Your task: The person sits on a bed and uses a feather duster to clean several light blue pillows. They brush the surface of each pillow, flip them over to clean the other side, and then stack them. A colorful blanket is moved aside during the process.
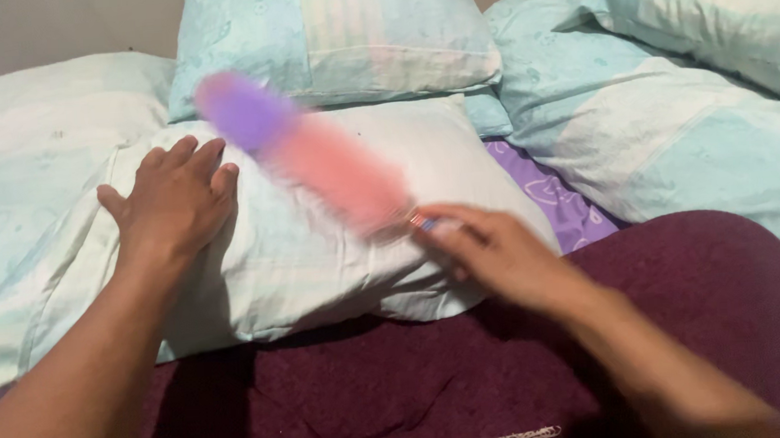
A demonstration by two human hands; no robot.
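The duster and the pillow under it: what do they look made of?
The duster looks like soft synthetic fluff, purple at the tip and pink below; motion blur hides the fibres. The right hand grips its handle. The pillow looks like pale woven cloth, matte and creased, denting softly under the flat left hand.

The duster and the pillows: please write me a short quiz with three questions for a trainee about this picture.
1. True or false: the left hand lies flat on the white pillow.
2. Which hand holds the duster?
A. left
B. right
C. both
3. Fill in: the duster is purple at the tip and ____ nearer the handle.

Key:
1. True; the fingers are spread on the pillow.
2. B; the right hand grips the handle, and the duster is blurred.
3. Pink.
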